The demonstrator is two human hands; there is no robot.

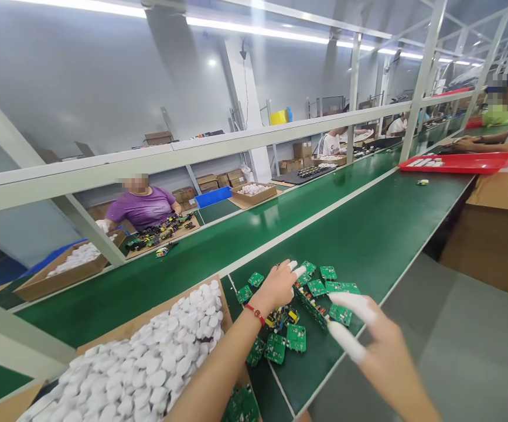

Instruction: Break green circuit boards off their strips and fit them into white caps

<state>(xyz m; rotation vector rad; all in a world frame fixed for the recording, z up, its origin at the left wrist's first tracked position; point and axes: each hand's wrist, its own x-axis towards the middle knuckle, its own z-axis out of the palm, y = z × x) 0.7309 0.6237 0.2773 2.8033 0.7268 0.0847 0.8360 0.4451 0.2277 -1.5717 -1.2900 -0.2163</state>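
White finger covers show on both my hands. My left hand (pixel 280 286), with a red bracelet at its wrist, is at the upper end of a long circuit-board strip (pixel 312 306); its fingers are bent, and what they hold is hidden. At the strip's lower end my right hand (pixel 374 331) has its thumb and forefinger spread apart, the thumb tip close to the strip's end. Square green circuit boards (pixel 296 338) lie around the strip on the green work surface (pixel 324 369). Parts with yellow pieces (pixel 292 317) sit under my left wrist.
A cardboard box (pixel 225 299) of white round pieces stands at the left. Beyond a pale divider (pixel 280 234) runs a green belt (pixel 254 225). Metal rails (pixel 236 136) cross above. A red tray (pixel 464 164) lies at the right. A person in purple (pixel 142 208) sits opposite.
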